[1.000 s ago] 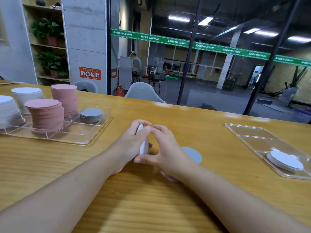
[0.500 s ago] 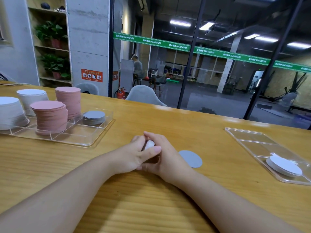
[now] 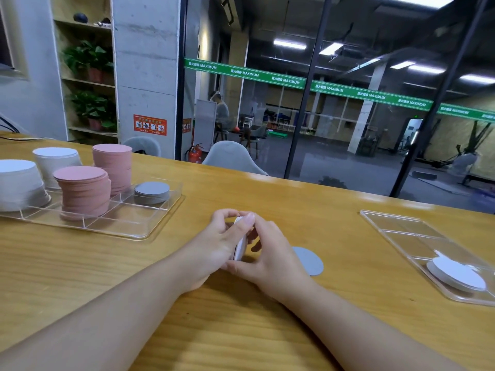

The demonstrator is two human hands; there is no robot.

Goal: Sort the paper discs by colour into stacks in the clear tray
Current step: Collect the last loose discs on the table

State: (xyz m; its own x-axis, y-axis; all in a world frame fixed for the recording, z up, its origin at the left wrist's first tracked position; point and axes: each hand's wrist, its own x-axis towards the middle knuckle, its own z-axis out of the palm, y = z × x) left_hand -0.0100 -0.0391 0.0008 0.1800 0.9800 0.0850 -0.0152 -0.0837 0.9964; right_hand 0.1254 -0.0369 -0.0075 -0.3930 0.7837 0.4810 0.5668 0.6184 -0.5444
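Your two hands meet in the middle of the wooden table [image 3: 241,330]. Your left hand [image 3: 214,247] has its fingers and thumb curled round a small bunch of paper discs [image 3: 240,246], held on edge so you see only the thin white side. Your right hand [image 3: 270,253] curls in from the other side, and its fingers and thumb touch the same bunch. You cannot tell how many discs are in the bunch or what all their colours are. Just beside your right hand, one grey disc [image 3: 308,261] lies flat on the table, partly hidden by that hand. Far to your left sits a clear tray [image 3: 150,231] with little walls that make boxes in it. In it stand two tall white stacks [image 3: 18,183], two tall pink stacks [image 3: 83,191] and one short grey stack [image 3: 152,192] in the back right box. The front right boxes of that tray hold nothing. Far to your right sits a second clear tray [image 3: 401,226]. A short pile of white discs [image 3: 455,274] lies in its near end, a bit messy, with edges poking out. Behind the table stand a grey chair [image 3: 233,156], a glass wall with a green stripe [image 3: 334,88], and a shelf with green plants [image 3: 88,62].
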